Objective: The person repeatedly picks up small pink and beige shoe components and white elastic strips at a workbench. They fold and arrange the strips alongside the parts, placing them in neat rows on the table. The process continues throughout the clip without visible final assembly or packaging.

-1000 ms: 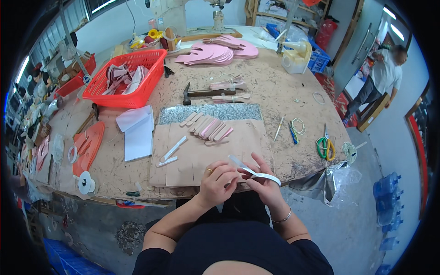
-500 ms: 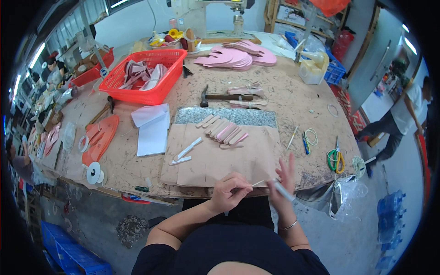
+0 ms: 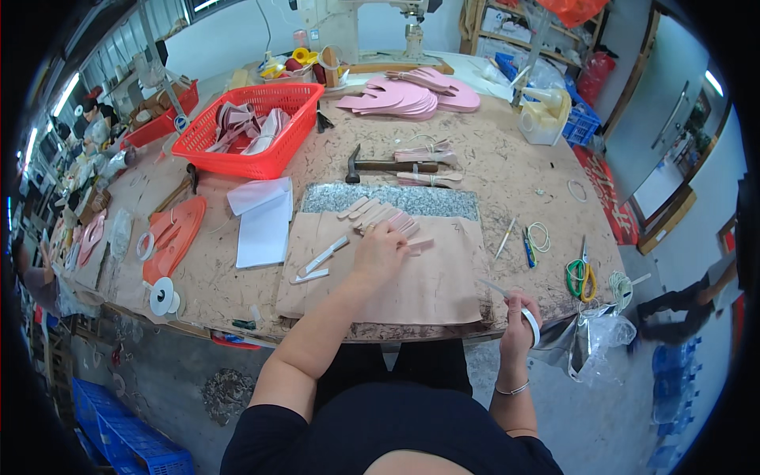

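Observation:
My left hand (image 3: 381,252) reaches over the brown paper sheet (image 3: 380,309) to a fanned row of pale pink strips (image 3: 401,224). Its fingers are pinched around a strip (image 3: 421,246) whose end shows on the right; the exact grip is partly hidden. Off the table's front edge, my right hand (image 3: 518,321) is closed on a roll of white tape (image 3: 532,326). A thin free end of tape (image 3: 494,286) sticks out from it toward the left. Two strips with white tape on them (image 3: 321,257) lie left of my left forearm.
Behind the paper are a speckled stone slab (image 3: 388,199), a hammer (image 3: 392,166) and bundled strips (image 3: 427,152). Scissors (image 3: 584,273), a pen (image 3: 505,239) and cord lie right. On the left are a red basket (image 3: 277,162), white paper (image 3: 264,237) and orange pieces (image 3: 178,233).
My left hand has moved from the front edge forward to the strips, leaving the thin piece stretched between both hands. My right hand has shifted right and its fingers have closed around the tape roll.

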Demonstrator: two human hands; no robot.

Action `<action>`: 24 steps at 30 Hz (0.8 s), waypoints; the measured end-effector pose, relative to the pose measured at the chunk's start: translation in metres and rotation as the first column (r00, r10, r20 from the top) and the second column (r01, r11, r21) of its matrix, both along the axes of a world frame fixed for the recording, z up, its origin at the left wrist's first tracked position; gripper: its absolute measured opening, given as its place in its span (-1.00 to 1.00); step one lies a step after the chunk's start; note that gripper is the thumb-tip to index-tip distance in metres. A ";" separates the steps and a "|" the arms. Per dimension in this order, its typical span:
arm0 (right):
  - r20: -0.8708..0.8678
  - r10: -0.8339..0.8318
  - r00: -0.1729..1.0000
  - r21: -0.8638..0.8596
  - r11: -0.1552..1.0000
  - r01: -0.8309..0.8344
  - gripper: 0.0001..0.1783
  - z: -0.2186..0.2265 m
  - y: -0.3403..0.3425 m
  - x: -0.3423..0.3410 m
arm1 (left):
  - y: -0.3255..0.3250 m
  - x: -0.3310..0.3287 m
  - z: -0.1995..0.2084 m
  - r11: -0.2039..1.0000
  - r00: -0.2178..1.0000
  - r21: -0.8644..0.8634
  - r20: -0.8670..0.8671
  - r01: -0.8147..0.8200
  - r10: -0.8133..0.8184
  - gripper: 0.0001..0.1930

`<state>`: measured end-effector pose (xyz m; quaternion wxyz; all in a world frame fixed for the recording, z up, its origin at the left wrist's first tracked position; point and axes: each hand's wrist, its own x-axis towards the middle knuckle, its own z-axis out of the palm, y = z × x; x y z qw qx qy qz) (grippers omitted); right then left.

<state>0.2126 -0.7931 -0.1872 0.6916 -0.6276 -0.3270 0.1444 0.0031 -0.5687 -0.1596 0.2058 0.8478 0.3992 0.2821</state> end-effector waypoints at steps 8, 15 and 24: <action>-0.176 0.134 0.975 0.157 0.982 -0.107 -0.88 0.005 0.014 -0.002 | -0.019 -0.033 0.002 0.946 0.985 0.323 0.157 0.021 -0.076 -0.86; -0.098 0.225 0.969 -0.066 0.970 -0.232 -0.80 0.013 0.036 -0.019 | -0.084 -0.077 -0.022 0.924 0.972 0.334 0.070 0.188 -0.223 -0.78; -0.084 0.481 0.873 -0.292 0.826 -0.483 -0.73 0.038 0.076 -0.083 | -0.087 -0.075 -0.014 0.974 0.964 -0.201 0.260 0.105 -0.051 -0.48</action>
